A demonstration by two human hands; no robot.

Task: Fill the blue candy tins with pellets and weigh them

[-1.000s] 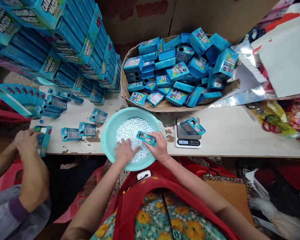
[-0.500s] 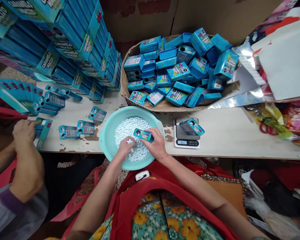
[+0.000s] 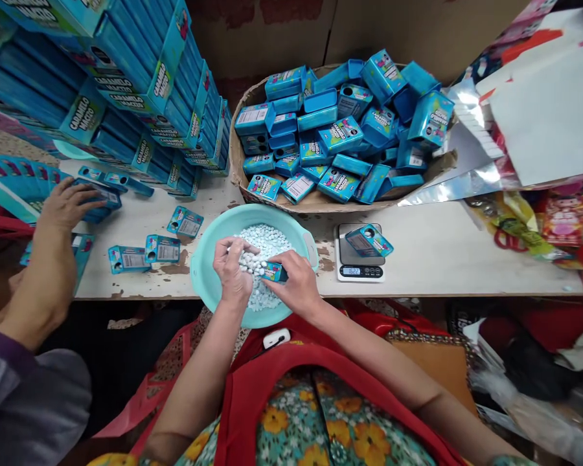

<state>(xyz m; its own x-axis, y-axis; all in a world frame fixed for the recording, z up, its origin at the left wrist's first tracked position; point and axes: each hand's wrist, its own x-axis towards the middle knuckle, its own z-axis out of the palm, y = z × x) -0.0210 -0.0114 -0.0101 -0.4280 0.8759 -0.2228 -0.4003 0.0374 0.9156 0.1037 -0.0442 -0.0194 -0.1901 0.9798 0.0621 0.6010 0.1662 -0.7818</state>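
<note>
Now, in the head view, the left hand (image 3: 233, 270) has come up from the bottom of the basin (image 3: 206, 268) with a load of white pieces (image 3: 251, 261), and that load sits right against the left end of a small blue box (image 3: 276, 271). Handful and box have thus been brought together above the basin; whether any piece has gone inside cannot be told. The left hand is half closed, cupped round the pieces. The right hand (image 3: 296, 281) is drawn narrow, thumb and fingers pinching the box from its right side. At the far left, a co-worker's hand (image 3: 67, 202) has shifted from a flat carton (image 3: 83, 252) to a group of blue packs (image 3: 107, 202), its fingers spread over them.
</note>
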